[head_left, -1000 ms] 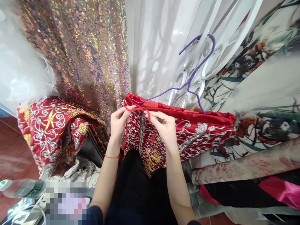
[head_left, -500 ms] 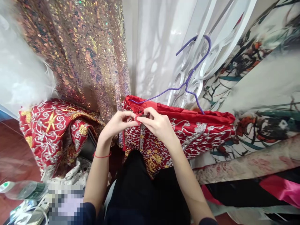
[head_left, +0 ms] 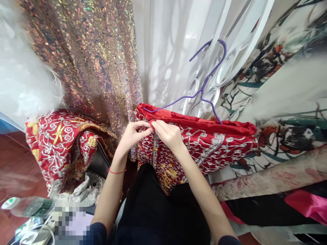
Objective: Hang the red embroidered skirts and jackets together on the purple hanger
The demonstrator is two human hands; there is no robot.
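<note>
A red skirt-like garment (head_left: pixel 214 139) with silver and gold embroidery hangs before me, its plain red top band wide. Inside that band sit the arms of a purple hanger (head_left: pixel 203 91). At the left end of the band, my left hand (head_left: pixel 133 136) pinches a small piece of red cloth between thumb and fingertips. My right hand (head_left: pixel 170 134) meets it there, its fingers closed on the same red cloth. The fingers cover most of the held piece, so its exact shape is hidden.
Sequined fabric (head_left: pixel 107 61) hangs behind on the left. Another red embroidered garment (head_left: pixel 61 136) is draped at the left, above a plastic bottle (head_left: pixel 30 207). White scrollwork (head_left: pixel 227 64) stands behind the hanger. Patterned cloth (head_left: pixel 288 132) and fabric rolls (head_left: pixel 270 177) lie right.
My right hand has turned, its fingers now closer together over the red cloth. My left hand has shifted slightly right. The hanger and garment stay nearly in place.
</note>
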